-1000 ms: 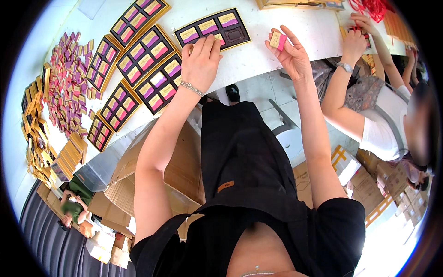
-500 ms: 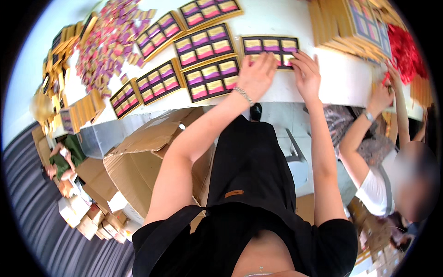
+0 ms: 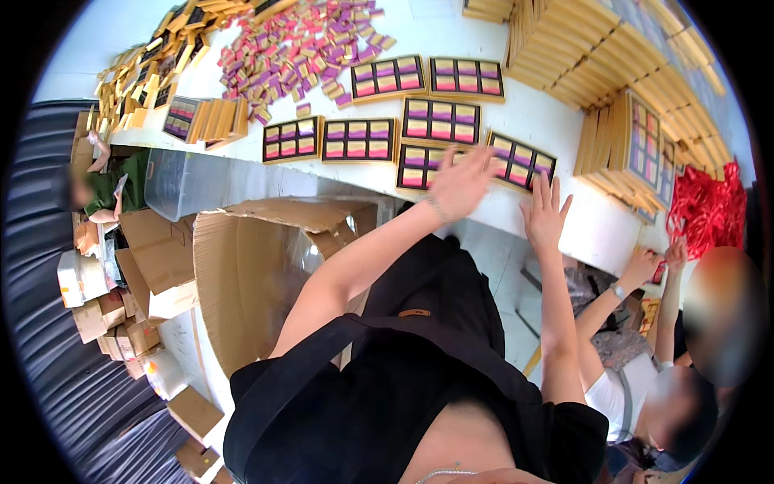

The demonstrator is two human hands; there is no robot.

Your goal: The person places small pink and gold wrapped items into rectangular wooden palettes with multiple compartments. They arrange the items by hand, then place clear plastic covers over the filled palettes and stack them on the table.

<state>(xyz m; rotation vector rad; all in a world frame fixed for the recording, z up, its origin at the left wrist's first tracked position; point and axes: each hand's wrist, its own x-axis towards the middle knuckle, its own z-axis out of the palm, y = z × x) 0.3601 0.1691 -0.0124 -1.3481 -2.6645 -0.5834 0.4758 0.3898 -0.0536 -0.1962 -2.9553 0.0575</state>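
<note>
Box [image 3: 522, 161] of wrapped pieces sits askew on a white table [image 3: 595, 230], between a worker's bare hands. The left hand [image 3: 464, 184], at the box's eight o'clock, stretches out empty, slightly blurred, partly hiding a neighboring box [image 3: 413, 165]; the right hand [image 3: 547, 222], at five o'clock, is empty too, fingers spread at the rim, contact hard to tell. Loose pieces [image 3: 298, 52] heap at ten o'clock. Stacked boxes [image 3: 572, 52], at one, are cut off above. A co-worker's hands [image 3: 645, 263], at four, work over something too small to make out.
</note>
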